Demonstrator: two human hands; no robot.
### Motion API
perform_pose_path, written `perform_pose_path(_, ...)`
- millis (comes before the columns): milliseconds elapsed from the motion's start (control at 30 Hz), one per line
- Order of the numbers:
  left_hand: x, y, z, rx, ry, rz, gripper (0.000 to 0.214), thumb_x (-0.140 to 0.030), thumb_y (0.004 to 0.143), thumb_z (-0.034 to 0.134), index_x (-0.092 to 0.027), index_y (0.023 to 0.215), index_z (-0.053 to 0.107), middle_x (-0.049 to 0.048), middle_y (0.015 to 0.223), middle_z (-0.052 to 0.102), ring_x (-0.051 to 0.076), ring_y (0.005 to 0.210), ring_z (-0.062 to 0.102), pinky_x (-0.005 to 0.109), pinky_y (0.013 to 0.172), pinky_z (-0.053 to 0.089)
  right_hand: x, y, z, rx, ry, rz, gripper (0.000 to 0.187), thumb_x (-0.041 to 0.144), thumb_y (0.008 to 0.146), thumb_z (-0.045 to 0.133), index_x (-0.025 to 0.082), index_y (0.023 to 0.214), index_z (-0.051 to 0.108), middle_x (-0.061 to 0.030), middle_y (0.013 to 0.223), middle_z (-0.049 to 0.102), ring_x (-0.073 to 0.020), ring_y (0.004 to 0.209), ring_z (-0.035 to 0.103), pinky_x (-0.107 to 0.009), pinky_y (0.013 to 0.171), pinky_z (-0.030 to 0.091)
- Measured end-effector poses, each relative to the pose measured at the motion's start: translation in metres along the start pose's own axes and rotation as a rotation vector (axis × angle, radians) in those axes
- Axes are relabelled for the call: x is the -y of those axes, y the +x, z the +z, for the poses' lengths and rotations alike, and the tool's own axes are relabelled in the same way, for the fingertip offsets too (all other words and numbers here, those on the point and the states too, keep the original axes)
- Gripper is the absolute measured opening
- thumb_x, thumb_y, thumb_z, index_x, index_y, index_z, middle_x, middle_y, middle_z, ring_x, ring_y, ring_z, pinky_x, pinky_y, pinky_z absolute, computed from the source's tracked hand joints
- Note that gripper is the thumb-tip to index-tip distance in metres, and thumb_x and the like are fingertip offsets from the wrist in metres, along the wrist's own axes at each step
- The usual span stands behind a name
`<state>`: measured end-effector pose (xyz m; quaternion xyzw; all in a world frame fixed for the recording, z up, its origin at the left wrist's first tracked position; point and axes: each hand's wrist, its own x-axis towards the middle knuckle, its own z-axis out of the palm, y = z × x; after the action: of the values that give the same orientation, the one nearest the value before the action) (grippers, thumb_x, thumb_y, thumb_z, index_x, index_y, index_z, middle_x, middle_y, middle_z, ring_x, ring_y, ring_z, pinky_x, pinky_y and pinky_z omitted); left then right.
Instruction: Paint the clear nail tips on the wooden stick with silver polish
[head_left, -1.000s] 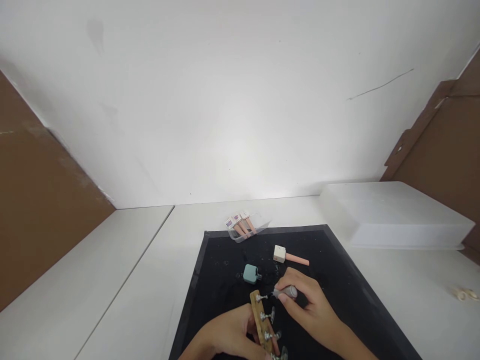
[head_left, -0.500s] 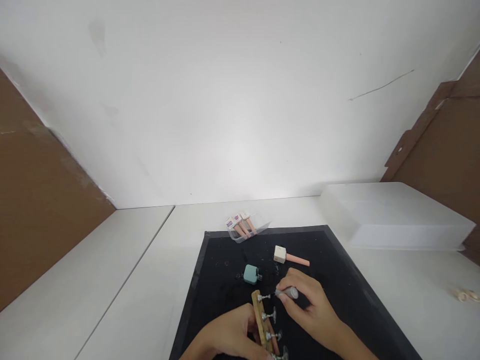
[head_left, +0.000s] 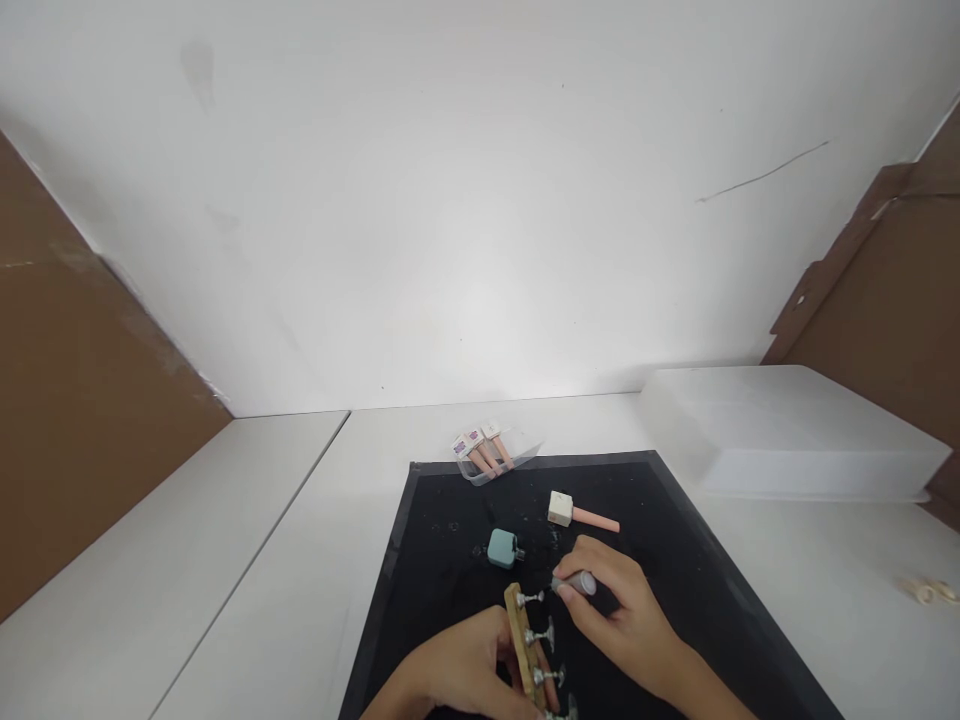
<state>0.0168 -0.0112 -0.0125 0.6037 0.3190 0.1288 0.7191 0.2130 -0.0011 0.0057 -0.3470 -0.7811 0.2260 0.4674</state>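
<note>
Wood strip (head_left: 515, 620) gripped in L hand (head_left: 457, 675), long axis near-far, R hand (head_left: 622, 620) pinching grey brush (head_left: 576, 583), tip left

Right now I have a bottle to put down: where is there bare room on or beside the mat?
Bare: the black mat's right part, between the right hand with its grey cap and the mat edge; its left strip beside the teal bottle; the white table left of the mat. Crowded: the middle, around the left hand, wooden nail holder and pink stick.

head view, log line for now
left hand holds wooden strip | right hand holds grey brush | teal bottle on black mat
</note>
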Motion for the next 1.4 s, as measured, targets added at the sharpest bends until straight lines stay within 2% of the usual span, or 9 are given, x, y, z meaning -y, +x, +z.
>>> perform_pose_path(400,-0.006,-0.003,0.000,0.023,0.031,-0.001,0.041,-0.044,0.058,0.071,-0.019,0.090,0.069,0.0022,0.081,0.066,0.017,0.079,0.058,0.029,0.081,0.044,0.001,-0.001,0.000,0.021,-0.021,0.024,0.009,0.013,0.079,0.050,0.019,0.074,0.056,0.0008,0.059,0.047,-0.0140,0.052,0.046,-0.024,0.048,0.037)
perform_pose_path(700,-0.005,-0.003,0.000,0.029,0.006,0.007,0.040,-0.038,0.058,0.073,-0.018,0.092,0.068,0.0032,0.086,0.067,0.016,0.079,0.059,0.027,0.078,0.045,0.000,-0.001,0.000,0.009,-0.008,0.033,0.008,0.013,0.078,0.051,0.018,0.075,0.057,0.0003,0.060,0.049,-0.0138,0.051,0.047,-0.024,0.048,0.038)
perform_pose_path(900,0.003,-0.002,-0.001,-0.012,-0.032,0.020,0.040,-0.034,0.057,0.075,-0.017,0.092,0.067,0.0022,0.083,0.066,0.015,0.077,0.060,0.026,0.074,0.047,0.002,-0.001,0.001,-0.025,0.082,0.106,0.008,0.016,0.079,0.050,0.019,0.075,0.056,0.0011,0.059,0.049,-0.0134,0.050,0.046,-0.024,0.047,0.040)
perform_pose_path(1200,0.002,-0.004,-0.002,-0.071,-0.050,0.052,0.039,-0.033,0.057,0.075,-0.018,0.093,0.066,0.0020,0.085,0.062,0.013,0.076,0.057,0.024,0.070,0.046,0.000,-0.002,0.002,-0.138,0.281,0.248,0.014,0.028,0.082,0.053,0.019,0.074,0.060,-0.0012,0.063,0.055,-0.0143,0.054,0.050,-0.023,0.049,0.043)
perform_pose_path(1400,0.002,-0.003,-0.002,-0.109,-0.151,0.086,0.037,-0.028,0.057,0.076,-0.017,0.091,0.067,0.0025,0.082,0.062,0.012,0.074,0.056,0.024,0.069,0.045,0.000,-0.001,0.002,-0.133,0.368,0.305,0.019,0.035,0.081,0.055,0.018,0.074,0.061,-0.0005,0.063,0.054,-0.0134,0.053,0.049,-0.022,0.047,0.042)
